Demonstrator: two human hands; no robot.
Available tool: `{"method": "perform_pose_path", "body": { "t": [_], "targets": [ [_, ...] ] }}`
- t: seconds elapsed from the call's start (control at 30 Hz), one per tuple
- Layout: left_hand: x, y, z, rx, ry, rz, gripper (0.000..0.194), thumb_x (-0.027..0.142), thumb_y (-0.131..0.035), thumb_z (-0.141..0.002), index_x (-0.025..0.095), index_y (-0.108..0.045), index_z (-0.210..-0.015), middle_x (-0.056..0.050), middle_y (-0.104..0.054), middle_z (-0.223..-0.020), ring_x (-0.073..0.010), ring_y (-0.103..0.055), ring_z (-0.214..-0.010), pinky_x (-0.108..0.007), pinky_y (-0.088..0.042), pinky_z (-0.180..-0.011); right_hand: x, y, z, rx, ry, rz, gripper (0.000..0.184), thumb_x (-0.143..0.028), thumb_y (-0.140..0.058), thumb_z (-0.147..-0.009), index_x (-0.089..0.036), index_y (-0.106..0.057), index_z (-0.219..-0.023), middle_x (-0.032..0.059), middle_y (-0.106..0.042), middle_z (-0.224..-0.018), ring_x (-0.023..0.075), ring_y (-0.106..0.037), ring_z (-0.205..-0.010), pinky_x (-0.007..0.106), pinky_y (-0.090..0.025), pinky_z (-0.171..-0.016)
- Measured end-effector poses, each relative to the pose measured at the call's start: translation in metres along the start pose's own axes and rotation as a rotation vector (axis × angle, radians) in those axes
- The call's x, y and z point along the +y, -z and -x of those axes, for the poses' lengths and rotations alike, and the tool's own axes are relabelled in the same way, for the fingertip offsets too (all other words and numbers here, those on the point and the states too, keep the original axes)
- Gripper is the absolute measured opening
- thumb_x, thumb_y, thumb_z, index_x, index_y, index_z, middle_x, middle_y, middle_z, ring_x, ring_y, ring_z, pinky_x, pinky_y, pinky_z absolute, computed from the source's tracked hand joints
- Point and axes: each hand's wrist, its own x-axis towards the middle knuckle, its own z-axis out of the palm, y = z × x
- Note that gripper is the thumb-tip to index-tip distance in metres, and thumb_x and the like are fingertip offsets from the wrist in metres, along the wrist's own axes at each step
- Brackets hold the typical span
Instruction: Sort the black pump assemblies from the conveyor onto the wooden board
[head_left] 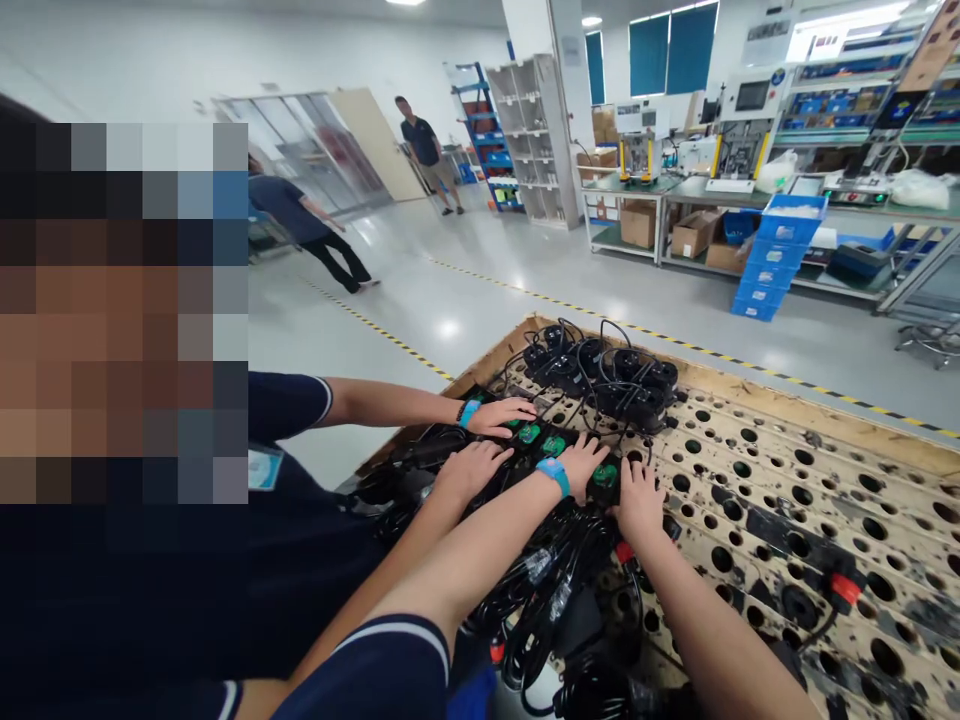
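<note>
My left hand (581,462), with a blue wristband, lies flat on a row of black units with green parts (553,444), fingers stretched out. Just to its right, my right hand (637,495) rests with fingers spread on a black unit beside a green part (604,475). Neither hand grips anything that I can see. A co-worker on the left has two hands on the same row, one hand (499,415) farther back and another hand (472,470) beside my left. A pile of black adapters with cables (600,375) sits just beyond.
The units lie on a wooden board full of round holes (787,470). Bundled black cables (540,600) lie under my forearms. A red-capped plug (844,590) sits at right. Two people stand on the far floor; benches and blue bins (776,255) line the right.
</note>
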Motion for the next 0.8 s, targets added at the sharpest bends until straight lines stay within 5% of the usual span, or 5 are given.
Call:
{"method": "perform_pose_path", "body": {
  "t": [0.1,0.33,0.53,0.63,0.8],
  "targets": [
    [0.003,0.001,-0.001,-0.05,0.03,0.006,0.131,0.034,-0.098,-0.046,0.026,-0.027,-0.156,-0.02,-0.034,-0.157,-0.054,-0.019,-0.149,-0.064,-0.043,-0.109,-0.001,0.0,0.002,-0.001,0.011,-0.002,0.09,-0.022,-0.082,-0.076,-0.025,-0.037,-0.153,0.0167,-0.04,-0.156,0.033,-0.035,-0.141,0.054,-0.042,-0.104],
    [0.015,0.003,0.006,-0.02,0.109,-0.023,0.123,0.021,-0.097,-0.049,0.026,-0.033,-0.154,-0.02,-0.04,-0.156,-0.0513,-0.025,-0.148,-0.074,-0.033,-0.111,-0.002,-0.002,-0.001,0.013,-0.036,-0.02,0.09,-0.024,-0.085,-0.071,-0.019,-0.042,-0.15,0.0192,-0.046,-0.151,0.0322,-0.042,-0.135,0.05,-0.045,-0.102],
    [0.024,0.004,0.01,-0.019,0.154,-0.091,0.124,0.014,-0.092,-0.054,0.022,-0.025,-0.158,-0.023,-0.027,-0.164,-0.0519,-0.02,-0.15,-0.075,-0.028,-0.112,0.009,0.015,0.005,-0.03,0.046,-0.172,0.09,-0.026,-0.078,-0.078,-0.019,-0.034,-0.156,0.0154,-0.026,-0.166,0.0324,-0.024,-0.151,0.055,-0.039,-0.111],
    [0.032,0.012,0.013,-0.05,0.137,-0.108,0.123,0.011,-0.088,-0.058,0.023,-0.02,-0.16,-0.022,-0.017,-0.168,-0.0485,-0.019,-0.152,-0.07,-0.03,-0.114,0.049,0.031,0.048,0.059,0.068,-0.255,0.076,-0.03,-0.068,-0.086,-0.018,-0.038,-0.155,0.0144,-0.022,-0.168,0.032,-0.019,-0.154,0.054,-0.033,-0.117],
    [0.059,0.041,0.025,0.023,0.191,0.026,0.086,0.01,-0.071,-0.073,0.014,-0.038,-0.152,-0.027,-0.037,-0.158,-0.0428,-0.038,-0.145,-0.059,-0.041,-0.111,0.153,0.046,0.17,-0.087,0.147,-0.291,0.056,-0.048,-0.064,-0.09,-0.021,-0.059,-0.139,0.0155,-0.056,-0.146,0.0329,-0.042,-0.143,0.055,-0.03,-0.118]
  ]
}}
